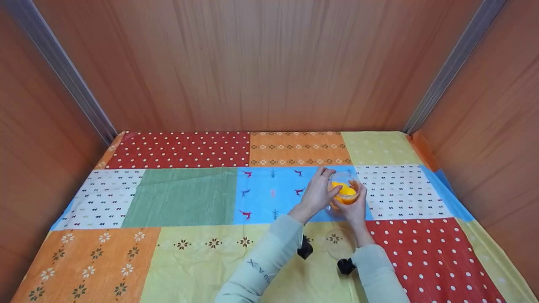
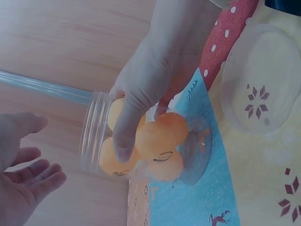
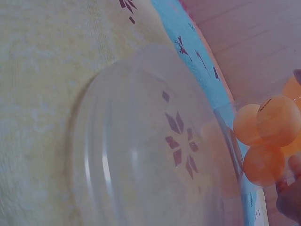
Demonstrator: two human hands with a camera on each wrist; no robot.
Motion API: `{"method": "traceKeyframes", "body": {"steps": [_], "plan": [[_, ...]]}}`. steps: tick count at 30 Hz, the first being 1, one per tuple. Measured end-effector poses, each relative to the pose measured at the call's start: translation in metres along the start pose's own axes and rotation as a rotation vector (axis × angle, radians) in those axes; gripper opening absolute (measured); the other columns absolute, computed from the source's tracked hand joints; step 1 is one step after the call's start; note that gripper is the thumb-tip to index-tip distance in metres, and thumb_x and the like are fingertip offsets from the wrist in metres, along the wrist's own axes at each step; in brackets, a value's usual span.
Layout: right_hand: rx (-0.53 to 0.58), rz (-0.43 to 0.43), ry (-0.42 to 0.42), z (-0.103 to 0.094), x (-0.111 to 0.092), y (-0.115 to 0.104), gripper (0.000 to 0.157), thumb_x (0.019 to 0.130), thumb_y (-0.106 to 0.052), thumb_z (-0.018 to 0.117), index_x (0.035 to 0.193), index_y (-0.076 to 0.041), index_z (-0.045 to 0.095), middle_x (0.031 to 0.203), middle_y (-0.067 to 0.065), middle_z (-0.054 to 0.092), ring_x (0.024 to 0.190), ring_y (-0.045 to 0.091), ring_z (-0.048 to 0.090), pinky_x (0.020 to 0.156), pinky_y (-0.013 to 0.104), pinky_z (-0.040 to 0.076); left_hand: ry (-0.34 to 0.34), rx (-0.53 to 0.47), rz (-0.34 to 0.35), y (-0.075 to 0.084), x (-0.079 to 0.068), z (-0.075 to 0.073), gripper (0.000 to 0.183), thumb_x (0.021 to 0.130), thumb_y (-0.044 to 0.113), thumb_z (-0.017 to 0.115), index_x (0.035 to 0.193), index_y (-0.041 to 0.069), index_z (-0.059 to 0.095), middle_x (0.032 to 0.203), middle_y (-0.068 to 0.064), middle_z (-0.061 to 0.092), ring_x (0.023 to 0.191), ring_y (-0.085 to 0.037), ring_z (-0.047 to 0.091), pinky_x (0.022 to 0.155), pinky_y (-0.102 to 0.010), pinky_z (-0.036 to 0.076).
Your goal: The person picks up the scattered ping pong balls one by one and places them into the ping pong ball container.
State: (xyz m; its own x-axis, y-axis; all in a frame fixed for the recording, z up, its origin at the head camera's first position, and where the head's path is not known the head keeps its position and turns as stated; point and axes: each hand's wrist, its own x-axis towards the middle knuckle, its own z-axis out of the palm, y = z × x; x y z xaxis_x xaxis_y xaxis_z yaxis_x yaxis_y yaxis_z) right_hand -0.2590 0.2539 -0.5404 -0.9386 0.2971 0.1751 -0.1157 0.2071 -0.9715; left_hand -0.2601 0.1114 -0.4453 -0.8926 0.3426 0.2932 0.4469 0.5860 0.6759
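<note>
A clear plastic jar holds several orange table tennis balls, some with dark print. My right hand grips the jar round its side, thumb across the wall in the left wrist view. There the jar lies tilted with its threaded mouth toward my left hand. The fingers of that left hand are spread and loosely bent, apart from the mouth, holding nothing. On the cloth nearer my body lies a round clear lid, which fills much of the right wrist view.
A patchwork-print tablecloth covers the table. Wood-grain panels stand at the back and both sides, joined by metal corner strips. Black wrist cameras hang by the sleeves, one close to the lid.
</note>
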Motion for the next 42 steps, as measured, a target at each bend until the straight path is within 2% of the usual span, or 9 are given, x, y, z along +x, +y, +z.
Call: {"method": "traceKeyframes", "body": {"steps": [10, 15, 24, 34, 39, 42], "plan": [[-0.027, 0.004, -0.005, -0.001, -0.002, -0.002, 0.081, 0.072, -0.014, 0.074, 0.133, -0.012, 0.02, 0.134, 0.005, 0.032, 0.121, 0.02, 0.029, 0.104, 0.034, 0.022, 0.055, 0.046, 0.053, -0.023, -0.014, -0.01, 0.041, 0.086, 0.027, 0.057, 0.12, 0.005, 0.052, 0.11, -0.004, 0.048, 0.094, -0.014, 0.053, 0.078, -0.02, 0.046], [-0.057, -0.007, -0.013, -0.006, -0.001, -0.003, 0.081, 0.071, -0.019, 0.075, 0.132, -0.011, 0.022, 0.135, 0.007, 0.033, 0.119, 0.021, 0.031, 0.103, 0.035, 0.023, 0.078, 0.082, 0.063, -0.039, -0.022, -0.015, 0.04, 0.087, 0.025, 0.057, 0.119, 0.002, 0.052, 0.111, -0.008, 0.049, 0.098, -0.017, 0.053, 0.08, -0.024, 0.046], [-0.142, 0.012, -0.094, -0.016, 0.0, -0.012, 0.087, 0.069, -0.028, 0.076, 0.132, -0.008, 0.019, 0.137, 0.012, 0.03, 0.121, 0.023, 0.03, 0.103, 0.037, 0.023, 0.065, 0.109, 0.033, -0.063, -0.035, -0.027, 0.042, 0.089, 0.026, 0.054, 0.123, 0.003, 0.049, 0.116, -0.009, 0.048, 0.092, -0.019, 0.055, 0.077, -0.03, 0.047], [-0.326, 0.063, -0.163, -0.022, 0.0, -0.021, 0.099, 0.072, -0.035, 0.072, 0.139, -0.008, 0.004, 0.141, 0.017, 0.021, 0.125, 0.028, 0.027, 0.103, 0.04, 0.022, 0.047, 0.214, -0.007, -0.091, -0.053, -0.045, 0.047, 0.09, 0.026, 0.053, 0.129, 0.002, 0.042, 0.124, -0.015, 0.044, 0.108, -0.025, 0.049, 0.086, -0.035, 0.044], [-0.394, 0.001, -0.202, -0.031, 0.002, -0.027, 0.108, 0.069, -0.039, 0.074, 0.14, -0.006, 0.001, 0.142, 0.021, 0.017, 0.127, 0.033, 0.022, 0.102, 0.045, 0.021, 0.041, 0.236, -0.033, -0.104, -0.061, -0.058, 0.05, 0.09, 0.03, 0.05, 0.131, 0.002, 0.04, 0.127, -0.017, 0.042, 0.113, -0.027, 0.045, 0.088, -0.038, 0.042], [-0.446, -0.019, -0.236, -0.036, 0.004, -0.033, 0.109, 0.067, -0.047, 0.072, 0.141, -0.007, 0.002, 0.142, 0.021, 0.014, 0.126, 0.035, 0.021, 0.101, 0.05, 0.02, 0.042, 0.257, -0.039, -0.109, -0.063, -0.065, 0.051, 0.091, 0.031, 0.049, 0.132, 0.003, 0.038, 0.128, -0.019, 0.04, 0.113, -0.03, 0.044, 0.086, -0.04, 0.043]]}}
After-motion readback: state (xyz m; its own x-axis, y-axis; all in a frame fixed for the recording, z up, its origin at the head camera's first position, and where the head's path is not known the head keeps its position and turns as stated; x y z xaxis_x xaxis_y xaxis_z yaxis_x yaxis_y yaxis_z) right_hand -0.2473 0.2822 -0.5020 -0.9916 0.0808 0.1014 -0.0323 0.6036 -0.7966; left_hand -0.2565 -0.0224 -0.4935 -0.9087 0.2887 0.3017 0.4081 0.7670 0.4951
